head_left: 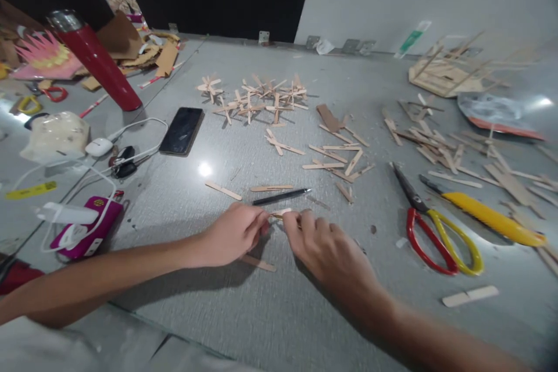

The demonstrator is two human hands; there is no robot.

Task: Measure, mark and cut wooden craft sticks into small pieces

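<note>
My left hand (233,233) and my right hand (326,247) meet near the middle of the table, fingertips pinched on the two ends of a small wooden craft stick (279,213). Its ends are hidden under my fingers. Just beyond lies a black pen (281,196), with one craft stick (271,188) behind it and another craft stick (223,190) to its left. Partly under my left hand, a further craft stick (260,263) rests flat on the tabletop. Star-shaped assemblies of craft sticks (261,99) stand farther back.
Scissors (429,221) with red and yellow handles and a yellow utility knife (492,215) lie right, near piled sticks (436,145). Leftward are a phone (182,131), a red bottle (98,64), a purple box (93,229) and cables. A wooden frame (449,72) stands back right.
</note>
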